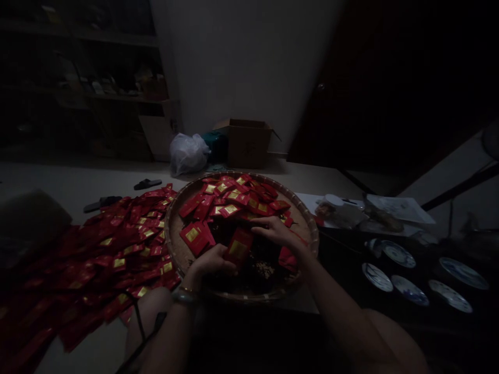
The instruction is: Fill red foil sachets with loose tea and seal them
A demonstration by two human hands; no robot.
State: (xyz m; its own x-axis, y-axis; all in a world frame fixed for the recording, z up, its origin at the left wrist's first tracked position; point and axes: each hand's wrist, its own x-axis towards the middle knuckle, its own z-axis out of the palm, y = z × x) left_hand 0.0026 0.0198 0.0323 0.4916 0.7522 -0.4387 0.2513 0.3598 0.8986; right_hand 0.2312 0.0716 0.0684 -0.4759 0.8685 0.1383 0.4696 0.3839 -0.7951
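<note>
Left hand (213, 261) pinches a red packet (239, 245) over the bamboo tray (314, 236), right hand (275, 230) at its top, can't tell if gripping; seems like positioning, next wants steadiness.

Two hands (211, 261), one basket (301, 214), five plates (410, 290), packets (230, 210) beyond counting

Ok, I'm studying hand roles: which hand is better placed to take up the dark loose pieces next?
Probably the right hand: it looks freer, near the dark loose pieces, while the left hand grips a red packet.
</note>
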